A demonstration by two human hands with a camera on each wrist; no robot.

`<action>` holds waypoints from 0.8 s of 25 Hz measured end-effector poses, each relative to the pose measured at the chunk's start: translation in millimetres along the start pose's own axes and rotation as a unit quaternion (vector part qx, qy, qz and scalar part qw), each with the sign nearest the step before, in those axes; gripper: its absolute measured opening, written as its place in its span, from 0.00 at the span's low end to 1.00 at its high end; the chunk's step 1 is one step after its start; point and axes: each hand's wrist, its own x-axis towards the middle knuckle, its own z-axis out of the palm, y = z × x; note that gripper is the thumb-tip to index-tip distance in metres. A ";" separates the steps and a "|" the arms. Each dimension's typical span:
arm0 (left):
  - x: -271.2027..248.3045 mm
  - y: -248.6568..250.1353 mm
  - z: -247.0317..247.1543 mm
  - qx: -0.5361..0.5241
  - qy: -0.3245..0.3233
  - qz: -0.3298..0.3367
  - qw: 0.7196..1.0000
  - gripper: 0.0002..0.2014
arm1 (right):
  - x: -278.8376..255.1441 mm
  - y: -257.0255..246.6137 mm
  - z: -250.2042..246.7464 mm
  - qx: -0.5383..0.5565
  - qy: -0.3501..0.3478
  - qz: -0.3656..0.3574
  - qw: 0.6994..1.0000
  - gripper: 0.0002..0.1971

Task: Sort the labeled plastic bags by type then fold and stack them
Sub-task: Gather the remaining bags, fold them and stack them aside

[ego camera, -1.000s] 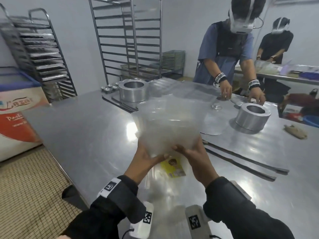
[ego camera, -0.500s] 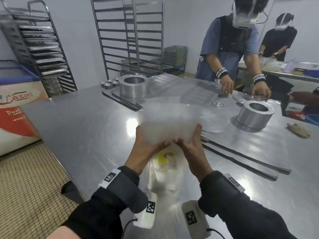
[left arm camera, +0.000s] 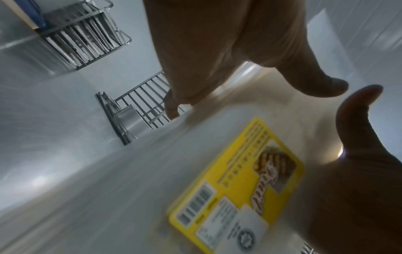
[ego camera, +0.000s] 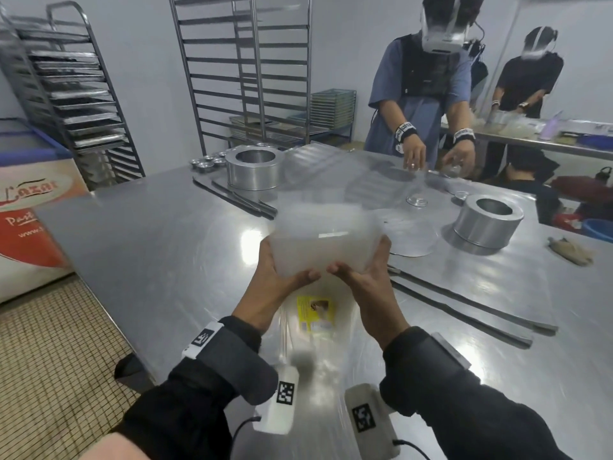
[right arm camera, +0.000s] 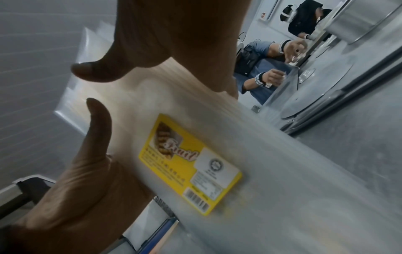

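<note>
1. Closest in, a clear labelled bag (ego camera: 315,323) lies flat on the steel table (ego camera: 159,260), its yellow label (left arm camera: 237,185) face up and its long axis running straight away from the person. It sits below and between both wrists, touched by neither hand.

2. Just above it, the left hand (ego camera: 275,287) and right hand (ego camera: 368,287) hold up a stack of clear bags (ego camera: 323,240) — lifted off the table, one hand at each lower corner. Fingers wrap behind the plastic, thumbs press the front, and the two thumb tips nearly meet in the middle.

3. Both hands are clamped on the plastic, neither one free. The stack's long axis runs left to right, across the lie of the labelled bag below.

4. The relation that counts: the table bag is straight down from the held stack and centred, so neither hand is clearly nearer. My read — setting the stack onto it means lowering, perhaps with a quarter turn to line up the edges.

5. Further out stand two metal rings (ego camera: 487,224), flat strips (ego camera: 464,310), and a person (ego camera: 424,104) working at the far edge.
</note>
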 end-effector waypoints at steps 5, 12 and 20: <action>-1.7 -9.8 4.3 0.006 -0.001 -0.026 1.000 0.44 | -1.9 10.2 4.0 0.012 0.040 0.033 0.999 0.37; 7.4 -9.8 -6.0 0.008 -0.049 -0.028 0.998 0.44 | 2.5 -2.0 -4.2 0.009 -0.019 0.024 0.999 0.41; 2.5 -15.6 8.2 -0.009 0.016 -0.029 0.999 0.39 | 1.4 5.1 0.7 0.003 0.040 0.036 0.999 0.25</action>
